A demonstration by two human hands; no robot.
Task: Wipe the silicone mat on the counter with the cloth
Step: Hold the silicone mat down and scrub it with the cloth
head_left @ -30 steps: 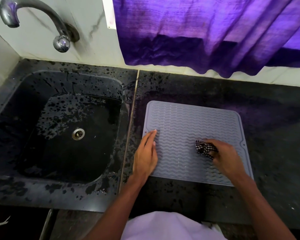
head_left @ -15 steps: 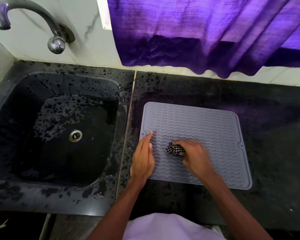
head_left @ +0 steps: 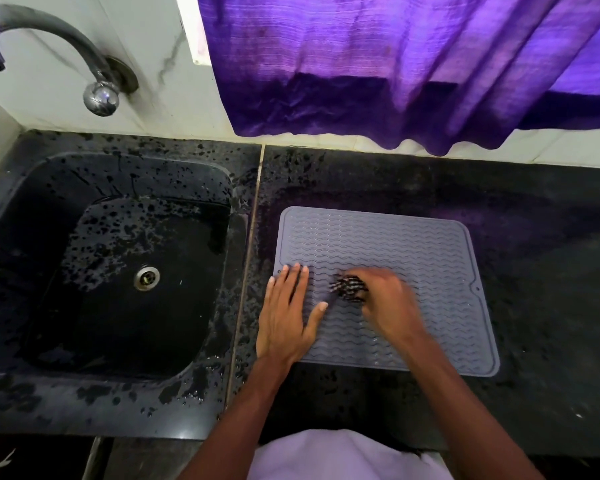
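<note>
The grey mat point(head_left: 413, 258) is lying flat on the dark surface point(head_left: 534, 306). It has wavy lines all over it and a raised edge all the way round.

The left hand point(head_left: 286, 317) is lying flat on the left side of the mat, near its front corner. Its fingers are straight and its thumb is sticking out to the side. It is holding nothing. Part of this hand is hanging over the mat's left edge.

The right hand point(head_left: 388, 303) is sitting on the middle of the mat, a bit toward the front. Its fingers are curling round a small bunched-up cloth point(head_left: 349, 288) with black and white checks. The cloth is poking out at the fingertips and is touching the mat. It is just beside the left hand's thumb. The right hand and the cloth are looking blurry, so I cannot tell how each finger is lying.

Left of the mat, a black sink point(head_left: 136, 161) is sitting in the surface, with a round metal drain point(head_left: 147, 278) in its bottom. Dark wet-looking spots are lying on the sink and on the surface left of the mat. Behind the mat and far to its left, a metal tap point(head_left: 66, 46) is sticking out of the white wall point(head_left: 160, 46). Behind the mat, a purple curtain point(head_left: 395, 64) is hanging down the wall.
</note>
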